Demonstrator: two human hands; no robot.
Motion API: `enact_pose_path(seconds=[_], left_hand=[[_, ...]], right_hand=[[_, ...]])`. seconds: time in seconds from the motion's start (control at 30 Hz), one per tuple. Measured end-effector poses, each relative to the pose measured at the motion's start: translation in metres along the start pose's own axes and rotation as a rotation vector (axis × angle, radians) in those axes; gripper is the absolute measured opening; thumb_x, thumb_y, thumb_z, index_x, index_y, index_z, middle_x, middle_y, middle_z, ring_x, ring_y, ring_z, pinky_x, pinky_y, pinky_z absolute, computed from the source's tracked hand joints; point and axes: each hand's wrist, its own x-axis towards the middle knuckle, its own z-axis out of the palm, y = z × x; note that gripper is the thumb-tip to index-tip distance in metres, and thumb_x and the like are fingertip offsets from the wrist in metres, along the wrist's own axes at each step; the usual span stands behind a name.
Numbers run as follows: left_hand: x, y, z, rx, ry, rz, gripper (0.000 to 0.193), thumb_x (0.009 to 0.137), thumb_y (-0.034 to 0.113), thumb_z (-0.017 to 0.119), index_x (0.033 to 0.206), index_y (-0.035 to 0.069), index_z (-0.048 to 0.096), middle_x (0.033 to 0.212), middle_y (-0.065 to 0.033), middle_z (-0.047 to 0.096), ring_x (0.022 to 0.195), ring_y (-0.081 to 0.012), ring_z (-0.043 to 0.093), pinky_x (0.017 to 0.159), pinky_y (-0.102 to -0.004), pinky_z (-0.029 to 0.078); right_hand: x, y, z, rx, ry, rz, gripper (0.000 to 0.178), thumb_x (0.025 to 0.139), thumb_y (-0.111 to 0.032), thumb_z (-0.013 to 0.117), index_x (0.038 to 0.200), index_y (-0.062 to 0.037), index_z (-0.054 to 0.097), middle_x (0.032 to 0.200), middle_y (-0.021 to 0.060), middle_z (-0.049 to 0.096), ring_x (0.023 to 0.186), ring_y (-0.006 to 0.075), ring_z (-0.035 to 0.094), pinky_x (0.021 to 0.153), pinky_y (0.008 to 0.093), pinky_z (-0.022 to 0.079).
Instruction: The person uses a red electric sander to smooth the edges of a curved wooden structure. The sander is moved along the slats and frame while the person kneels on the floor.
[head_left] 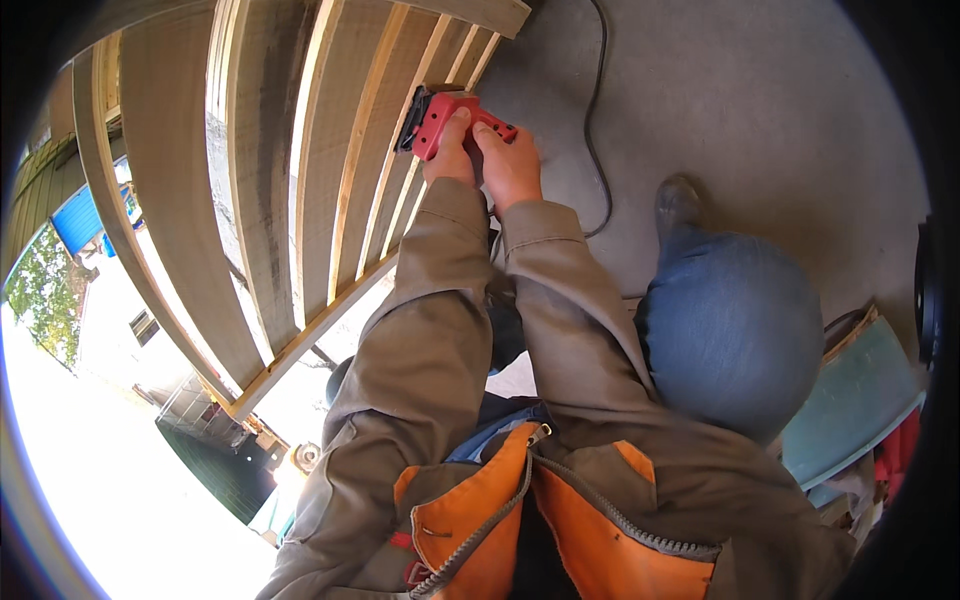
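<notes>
Both of my hands are on a red power sander (432,126) with a black base. Its base faces the lower slats of a slatted wooden panel (170,190) and seems to touch one; the exact contact is hard to see. My left hand (453,152) is wrapped around the body near the base. Just to its right, my right hand (511,168) grips the rear handle. The panel stands on its edge, with long boards fixed to crosspieces and gaps between them.
A dark power cord (597,140) curves over the grey concrete floor (740,90). My bent knee (735,330) and boot (680,205) are at the right, beside a teal bin (850,400) with red cloth near it. Bright outdoor light fills the left.
</notes>
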Motion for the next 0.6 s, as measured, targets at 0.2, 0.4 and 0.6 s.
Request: enact_pose_path(seconds=[0.2, 0.4, 0.6], left_hand=[[-0.008, -0.010, -0.086, 0.064, 0.079, -0.017, 0.058, 0.073, 0.027, 0.092, 0.117, -0.005, 0.071, 0.110, -0.0133, 0.073, 0.092, -0.0202, 0.071, 0.081, -0.0350, 0.058], [-0.019, -0.020, -0.165, 0.131, 0.153, -0.009, 0.055, 0.072, 0.027, 0.093, 0.114, -0.004, 0.073, 0.106, -0.0132, 0.074, 0.089, -0.0206, 0.071, 0.080, -0.0355, 0.059], [-0.024, -0.029, -0.233, 0.132, 0.237, -0.047, 0.049, 0.070, 0.020, 0.095, 0.108, -0.002, 0.073, 0.099, -0.0116, 0.075, 0.084, -0.0204, 0.071, 0.078, -0.0360, 0.060]], right_hand=[[-0.037, 0.061, 0.025, -0.040, -0.057, 0.120, 0.066, 0.085, -0.037, 0.075, 0.127, 0.0093, 0.053, 0.117, 0.0264, 0.069, 0.108, 0.0363, 0.069, 0.094, 0.0409, 0.054], [-0.068, 0.128, 0.047, 0.028, -0.170, 0.259, 0.062, 0.091, -0.031, 0.077, 0.129, 0.0101, 0.049, 0.117, 0.0198, 0.064, 0.101, 0.0240, 0.065, 0.084, 0.0384, 0.055], [-0.091, 0.187, 0.066, 0.038, -0.282, 0.421, 0.064, 0.092, -0.023, 0.075, 0.137, 0.0063, 0.041, 0.118, 0.0188, 0.062, 0.096, 0.0256, 0.065, 0.074, 0.0391, 0.056]])
